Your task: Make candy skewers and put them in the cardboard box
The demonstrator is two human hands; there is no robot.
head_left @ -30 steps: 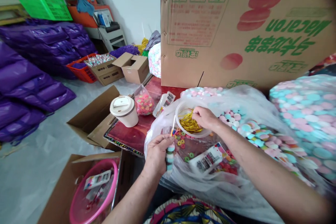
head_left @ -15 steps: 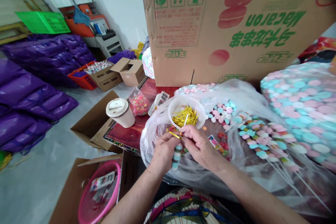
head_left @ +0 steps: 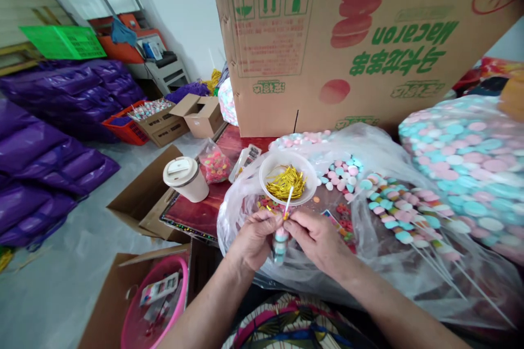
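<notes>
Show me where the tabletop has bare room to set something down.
Bare red tabletop lies between the lidded cup and the clear plastic sheeting, with a smaller patch between the bag of pink pieces and the big carton. Crowded: around the bowl of gold strips, below the left hand and right hand, and rightward among the skewers.

The gold strips (head_left: 289, 181) at the centre of the frame have a glossy, metallic, foil-like finish. The bowl (head_left: 310, 168) around them is smooth, translucent white plastic. The stick (head_left: 289, 200) below them looks smooth and white. The sheet (head_left: 395, 155) at centre right is thin, wrinkled plastic film with a sheen. The desk (head_left: 192, 217) has a glossy, red-brown, wood-like top. The carton (head_left: 262, 112) at upper right is matt printed cardboard. The bags (head_left: 36, 158) at left are shiny, creased purple plastic.
</notes>
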